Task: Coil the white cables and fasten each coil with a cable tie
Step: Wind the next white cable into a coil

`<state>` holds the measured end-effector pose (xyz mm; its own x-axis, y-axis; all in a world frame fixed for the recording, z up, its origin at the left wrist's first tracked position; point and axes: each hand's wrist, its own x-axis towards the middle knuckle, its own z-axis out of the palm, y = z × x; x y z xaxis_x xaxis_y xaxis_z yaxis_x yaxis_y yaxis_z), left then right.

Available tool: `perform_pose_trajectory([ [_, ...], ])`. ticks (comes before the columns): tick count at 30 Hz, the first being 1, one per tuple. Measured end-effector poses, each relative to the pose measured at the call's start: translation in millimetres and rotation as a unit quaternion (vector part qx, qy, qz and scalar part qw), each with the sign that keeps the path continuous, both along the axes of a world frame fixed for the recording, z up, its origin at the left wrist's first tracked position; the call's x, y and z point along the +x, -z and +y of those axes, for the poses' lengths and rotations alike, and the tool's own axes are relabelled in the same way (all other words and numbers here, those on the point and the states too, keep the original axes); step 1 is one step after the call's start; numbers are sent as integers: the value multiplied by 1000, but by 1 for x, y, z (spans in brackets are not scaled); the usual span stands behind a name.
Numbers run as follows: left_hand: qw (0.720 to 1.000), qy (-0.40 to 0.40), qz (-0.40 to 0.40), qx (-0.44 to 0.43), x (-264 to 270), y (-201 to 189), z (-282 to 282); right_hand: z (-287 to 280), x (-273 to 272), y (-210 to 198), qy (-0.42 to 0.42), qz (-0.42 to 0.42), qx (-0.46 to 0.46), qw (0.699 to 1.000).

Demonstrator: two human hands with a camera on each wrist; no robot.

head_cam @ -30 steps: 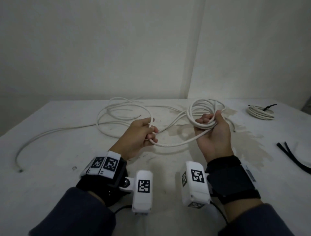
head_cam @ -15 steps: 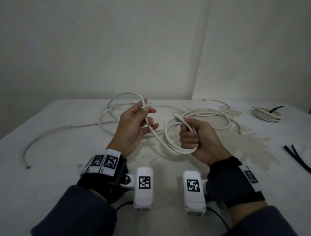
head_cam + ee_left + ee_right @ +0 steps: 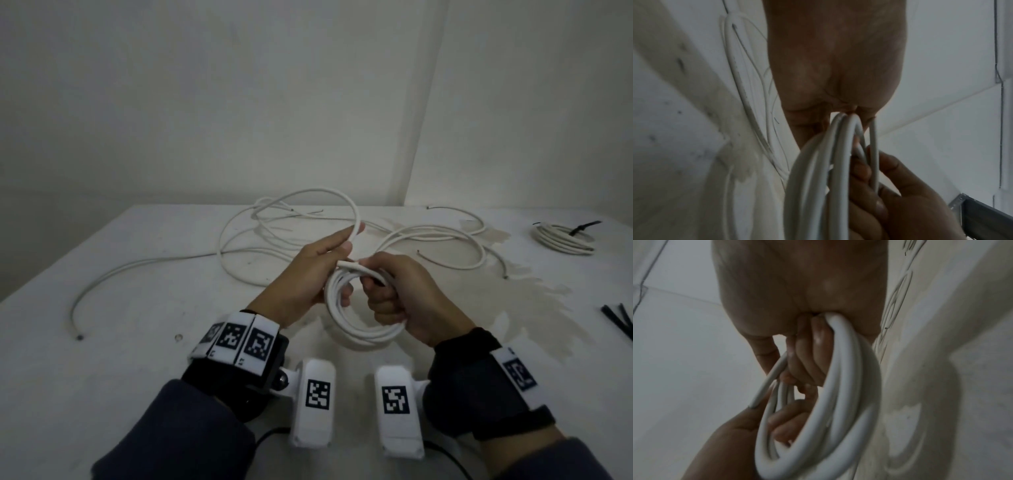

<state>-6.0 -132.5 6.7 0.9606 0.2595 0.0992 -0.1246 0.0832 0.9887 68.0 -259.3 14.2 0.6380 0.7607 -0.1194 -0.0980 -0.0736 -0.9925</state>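
Gripping a small coil of white cable (image 3: 359,329) in its curled fingers, the right hand (image 3: 404,301) holds it above the near middle of the white table (image 3: 144,359), with the cut cable end (image 3: 347,264) sticking out toward 9 o'clock. The left hand (image 3: 308,274) is touching the coil from the left side; its fingers are mostly straight, and a loop of the same cable (image 3: 318,192) rises from between its thumb and forefinger and arcs toward 12 o'clock. Loose cable (image 3: 239,246) lies spread over the table from 10 to 1 o'clock, and one strand runs out toward the left edge at 9 o'clock. At 2 o'clock, near the far right corner, a finished coil (image 3: 561,240) rests with a black tie (image 3: 584,226) on it. Black cable ties (image 3: 616,320) lie at 3 o'clock by the right edge. Bare tabletop is on the near left, and a stained patch (image 3: 534,308) is to the right of the hands.

The right wrist view shows what the head view hides: the fingertips (image 3: 807,369) of the right hand pressed together inside the coil (image 3: 838,386), and the left hand's fingers (image 3: 785,426) reaching through the ring. The left wrist view shows several turns (image 3: 838,146) passing under the left palm (image 3: 834,56), but it is blurred there.
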Motion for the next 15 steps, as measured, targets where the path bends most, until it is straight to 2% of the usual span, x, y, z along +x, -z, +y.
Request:
perform_pose_trajectory([
  [3,995,44,-9,-90,3,0,-2,3,-3,-1,30,-18,24,999],
  [10,987,90,6,-130,7,-5,-7,7,-3,2,102,-52,69,991],
  [12,993,85,-2,-81,5,-4,-6,8,-3,4,109,-47,85,989],
  [15,996,50,-27,73,0,-5,-8,8,-4,5,105,-37,109,988],
])
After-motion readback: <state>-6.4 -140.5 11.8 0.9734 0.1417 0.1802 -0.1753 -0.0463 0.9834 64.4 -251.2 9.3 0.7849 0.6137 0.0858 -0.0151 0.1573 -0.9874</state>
